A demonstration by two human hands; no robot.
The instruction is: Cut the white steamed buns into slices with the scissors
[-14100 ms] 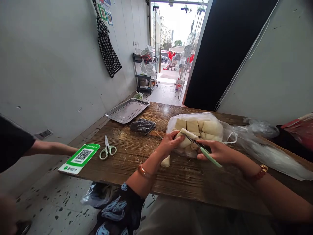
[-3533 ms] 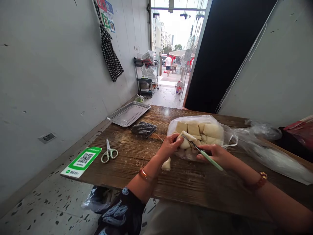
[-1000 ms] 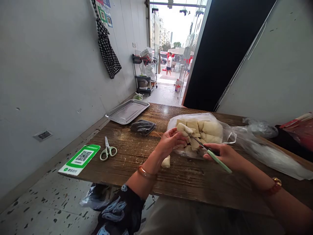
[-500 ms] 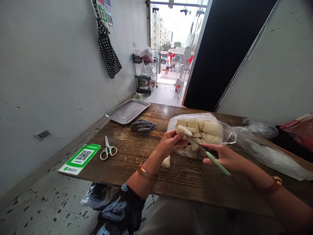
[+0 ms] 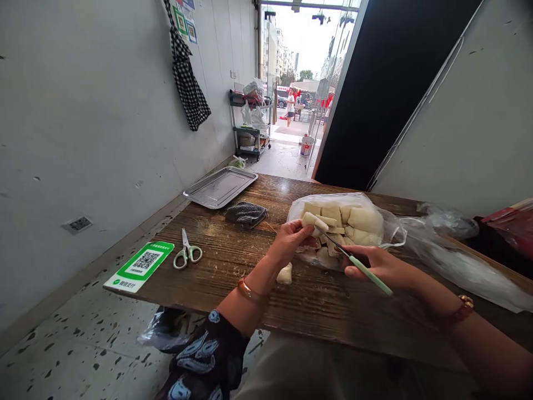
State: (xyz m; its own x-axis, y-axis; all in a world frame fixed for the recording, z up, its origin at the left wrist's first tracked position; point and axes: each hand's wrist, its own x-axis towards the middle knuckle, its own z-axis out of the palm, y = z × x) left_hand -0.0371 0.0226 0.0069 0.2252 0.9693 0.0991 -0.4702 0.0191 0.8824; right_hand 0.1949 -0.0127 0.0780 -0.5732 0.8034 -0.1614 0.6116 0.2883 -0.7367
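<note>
Held the pale piece [image 5: 310, 219] up over the near left part of the plastic bag [image 5: 358, 200], clear of the bench [image 5: 219, 269], pinched in the grip of the left hand [image 5: 291, 240]. Since a few seconds ago, turned it in that grip: showed then a long, flatter length with the green-handled cutter [image 5: 370, 274] laid along it, showed now a shorter, plumper side with the blade tip at its lower right end. Also drew the cutter back a little toward lower right, clasped by the handle in the grip of the right hand [image 5: 378, 266]. Judged this a shift of the blade work from the length of the piece to one end, probably unfinished. Could not tell the depth of any cut, nor touching from hovering at the very tip.

Ran its long axis from upper left to lower right, gently sloped, with the lower right end aimed toward the right hand and the other end by the left fingertips. Set the cutter on a similar but steeper slant, handle down-right.

Left more pale blocks [image 5: 332, 215] packed in the bag just beyond. Left a small loose chunk [image 5: 285, 274] on the bench beside the left forearm, unmoved, and farther left, likewise, a gray cloth [image 5: 246, 214], the metal tray [image 5: 220, 188] and pale-handled scissors [image 5: 186, 247].
</note>
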